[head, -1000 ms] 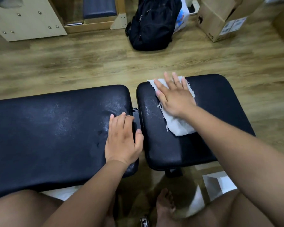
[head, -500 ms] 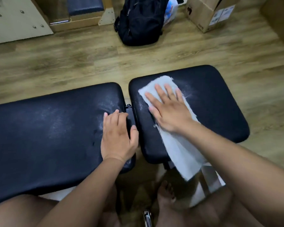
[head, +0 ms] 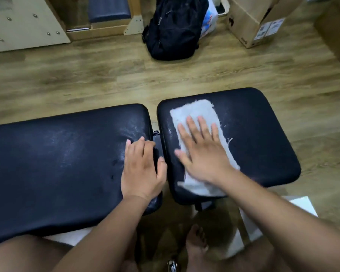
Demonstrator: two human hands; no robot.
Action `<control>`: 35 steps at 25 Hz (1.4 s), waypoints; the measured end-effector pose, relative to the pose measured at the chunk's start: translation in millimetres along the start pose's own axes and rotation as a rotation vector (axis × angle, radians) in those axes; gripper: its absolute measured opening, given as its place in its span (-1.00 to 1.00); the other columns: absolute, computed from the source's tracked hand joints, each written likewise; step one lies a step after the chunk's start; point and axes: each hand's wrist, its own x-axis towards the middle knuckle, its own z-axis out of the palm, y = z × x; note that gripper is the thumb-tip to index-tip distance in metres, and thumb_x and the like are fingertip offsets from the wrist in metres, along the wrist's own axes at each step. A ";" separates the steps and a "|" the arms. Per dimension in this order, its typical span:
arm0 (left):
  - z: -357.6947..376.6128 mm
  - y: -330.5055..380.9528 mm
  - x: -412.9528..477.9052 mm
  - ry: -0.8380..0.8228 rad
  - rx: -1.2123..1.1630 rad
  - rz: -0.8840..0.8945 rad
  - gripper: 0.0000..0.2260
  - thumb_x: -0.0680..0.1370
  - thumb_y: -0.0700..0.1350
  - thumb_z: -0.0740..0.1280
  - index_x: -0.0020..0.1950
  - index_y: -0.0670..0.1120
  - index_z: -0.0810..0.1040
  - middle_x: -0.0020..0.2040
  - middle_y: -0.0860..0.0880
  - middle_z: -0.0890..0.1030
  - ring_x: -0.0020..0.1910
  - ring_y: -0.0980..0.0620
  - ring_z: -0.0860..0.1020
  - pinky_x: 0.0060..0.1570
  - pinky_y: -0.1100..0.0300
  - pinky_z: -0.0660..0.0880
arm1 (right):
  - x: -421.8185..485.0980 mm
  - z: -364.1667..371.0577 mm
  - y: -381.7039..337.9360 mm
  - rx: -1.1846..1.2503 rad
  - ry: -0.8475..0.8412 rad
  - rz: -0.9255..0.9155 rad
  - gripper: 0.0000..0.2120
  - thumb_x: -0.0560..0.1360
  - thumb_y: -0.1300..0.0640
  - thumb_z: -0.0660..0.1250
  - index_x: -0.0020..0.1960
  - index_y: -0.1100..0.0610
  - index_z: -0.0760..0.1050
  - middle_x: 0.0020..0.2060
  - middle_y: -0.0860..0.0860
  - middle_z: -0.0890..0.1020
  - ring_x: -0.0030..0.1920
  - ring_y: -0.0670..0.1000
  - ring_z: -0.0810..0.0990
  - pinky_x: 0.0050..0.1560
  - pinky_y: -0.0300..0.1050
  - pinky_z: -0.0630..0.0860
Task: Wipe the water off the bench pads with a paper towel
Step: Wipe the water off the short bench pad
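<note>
head view, looking down at a black padded bench in two parts, set end to end with a narrow gap between them, on a wooden floor. the right hand (head: 201,152) lies flat with its fingers spread and straight, pressing a paper towel (head: 199,112) onto the short pad (head: 263,134). the towel is stretched out long, from near the far edge of that pad to its near edge, and looks damp and frayed along its sides, with a few torn wisps sticking out. the left hand (head: 140,169) rests on the long pad (head: 47,163) at the end beside the gap, fingers relaxed on top and the thumb hooked over the edge, gripping nothing; it seems to steady the bench. a pale sheen of water shows on the long pad near that hand and on the short pad beside the towel. the wiping step looks to be underway on the short pad, with the long pad not yet dried. the next move likely calls for sliding the towel sideways over the wet patches under even, flat pressure, gently, since the soaked paper may tear or shed bits. a black backpack (head: 175,28) and a cardboard box (head: 251,22) sit on the floor beyond.
</note>
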 end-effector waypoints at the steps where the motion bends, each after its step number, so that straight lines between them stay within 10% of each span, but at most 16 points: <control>1: 0.1 0.0 0.5 0.004 0.005 0.002 -0.61 0.50 0.01 0.11 0.16 -0.20 0.48 0.13 -0.13 0.49 0.35 -0.13 0.37 0.52 -0.11 0.07 | -23.7 5.4 -11.6 -0.013 0.009 -0.057 -0.32 0.55 -0.30 -0.18 0.58 -0.01 -0.15 0.57 0.06 -0.16 0.55 0.16 -0.26 0.48 0.27 -0.22; 21: 0.7 -0.6 1.8 0.012 0.000 0.001 -0.62 0.50 -0.01 0.11 0.16 -0.20 0.50 0.14 -0.13 0.51 0.34 -0.14 0.40 0.51 -0.14 0.09 | -43.0 22.2 -16.5 -0.041 0.101 -0.125 -0.46 0.62 -0.12 -0.11 0.57 -0.01 0.06 0.57 0.04 0.06 0.56 0.17 -0.06 0.51 0.21 -0.02; 35: -3.1 -0.3 2.6 -0.020 -0.008 -0.029 -0.61 0.49 -0.02 0.08 0.16 -0.20 0.50 0.15 -0.13 0.50 0.37 -0.14 0.36 0.52 -0.09 0.05 | 105.6 -18.6 59.3 -0.015 0.112 0.082 -0.43 0.57 -0.22 -0.25 0.53 -0.12 0.05 0.55 0.02 0.13 0.55 0.12 0.02 0.50 0.14 -0.10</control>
